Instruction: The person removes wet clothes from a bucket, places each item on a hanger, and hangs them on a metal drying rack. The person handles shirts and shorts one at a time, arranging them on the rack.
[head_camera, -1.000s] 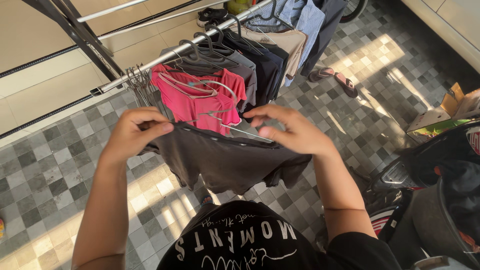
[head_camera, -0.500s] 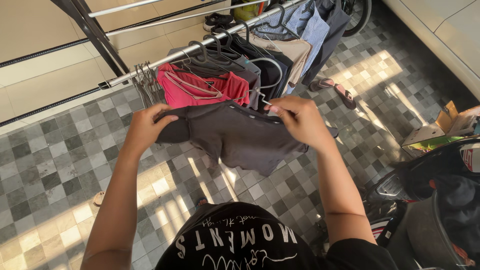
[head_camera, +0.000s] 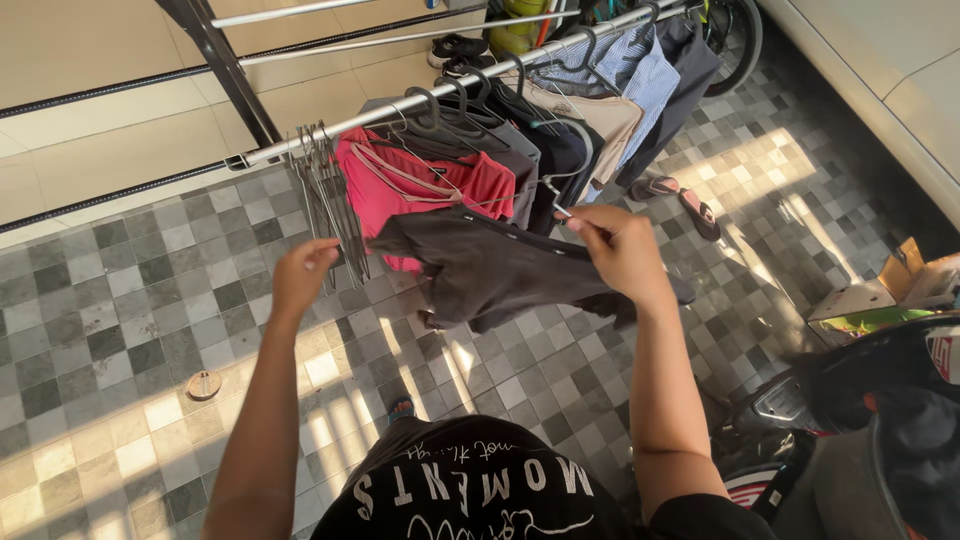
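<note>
Now left hand off dark shirt; right hand alone holds it

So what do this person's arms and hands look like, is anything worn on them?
Both arms are bare from the shoulder area down; no gloves, watch or rings show on the left hand or the right hand. A black T-shirt with white lettering covers the chest, its short sleeve at the right upper arm.

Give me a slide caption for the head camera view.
Right hand holds a dark shirt on a hanger beside the clothes rail.
</note>
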